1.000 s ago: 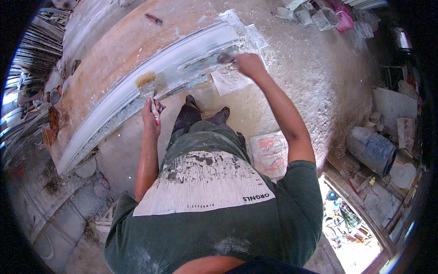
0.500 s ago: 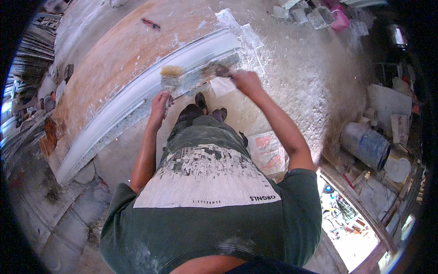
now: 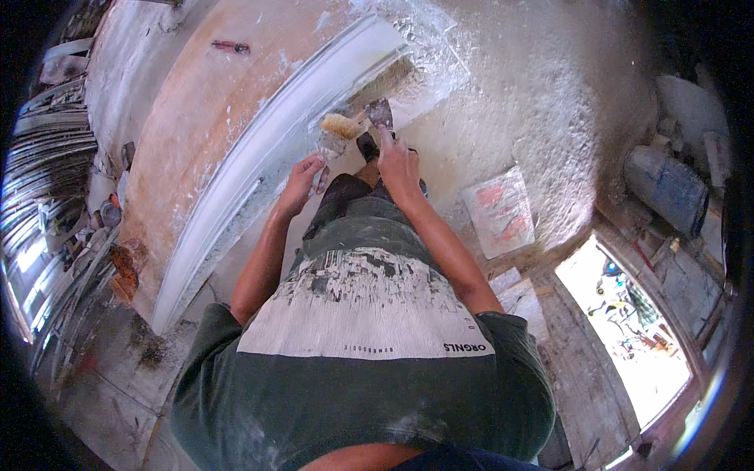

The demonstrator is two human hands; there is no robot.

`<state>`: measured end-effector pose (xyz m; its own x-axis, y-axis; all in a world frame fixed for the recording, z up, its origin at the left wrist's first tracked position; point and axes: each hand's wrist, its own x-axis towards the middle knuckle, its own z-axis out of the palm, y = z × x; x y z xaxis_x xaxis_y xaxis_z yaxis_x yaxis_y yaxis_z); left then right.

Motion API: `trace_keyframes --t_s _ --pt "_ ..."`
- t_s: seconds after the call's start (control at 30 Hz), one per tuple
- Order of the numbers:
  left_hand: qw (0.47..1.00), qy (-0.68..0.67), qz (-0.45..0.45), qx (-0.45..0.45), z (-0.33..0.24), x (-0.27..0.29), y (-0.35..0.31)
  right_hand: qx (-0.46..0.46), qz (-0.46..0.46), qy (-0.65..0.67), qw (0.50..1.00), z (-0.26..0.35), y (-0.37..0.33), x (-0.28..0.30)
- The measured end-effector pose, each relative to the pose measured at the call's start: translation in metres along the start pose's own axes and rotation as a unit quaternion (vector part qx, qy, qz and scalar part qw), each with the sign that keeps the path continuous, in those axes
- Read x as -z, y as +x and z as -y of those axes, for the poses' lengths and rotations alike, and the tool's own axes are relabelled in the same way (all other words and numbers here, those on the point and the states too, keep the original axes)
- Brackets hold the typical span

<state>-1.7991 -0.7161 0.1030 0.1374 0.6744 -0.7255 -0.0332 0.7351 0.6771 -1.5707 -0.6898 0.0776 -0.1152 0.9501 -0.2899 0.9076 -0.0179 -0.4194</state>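
My left hand (image 3: 301,180) is closed around the handle of a wide paintbrush (image 3: 340,126) with yellowish bristles and a pale-smeared lower part. In my right hand (image 3: 400,166) is a putty knife (image 3: 379,113) with a dark blade, pointing away from me. The blade is close to the right end of the bristles; whether the two touch I cannot tell. Both tools are held above my feet, beside the near edge of a long, curved white moulding (image 3: 243,157).
The moulding lies along an orange-brown, plaster-spotted surface (image 3: 184,118), where a red and black tool (image 3: 231,47) rests. A printed sheet (image 3: 503,210) lies to the right. Farther right is a blue drum (image 3: 667,188), with a bright opening (image 3: 624,330) below. Thin strips (image 3: 47,149) pile up at left.
My right hand has come inward with the putty knife, closer to the brush. The left hand and brush are a little farther right. The whole view has shifted.
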Motion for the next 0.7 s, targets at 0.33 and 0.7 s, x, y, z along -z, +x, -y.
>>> trace_keyframes --t_s 0.33,0.7 --pt "0.971 -0.202 -0.116 -0.047 -0.004 0.023 -0.040 -0.039 -0.062 0.070 0.995 0.018 0.029 0.009" --pt "0.987 -0.149 -0.059 -0.020 -0.008 0.089 -0.034 -0.161 -0.160 0.140 0.964 0.029 0.076 -0.006"
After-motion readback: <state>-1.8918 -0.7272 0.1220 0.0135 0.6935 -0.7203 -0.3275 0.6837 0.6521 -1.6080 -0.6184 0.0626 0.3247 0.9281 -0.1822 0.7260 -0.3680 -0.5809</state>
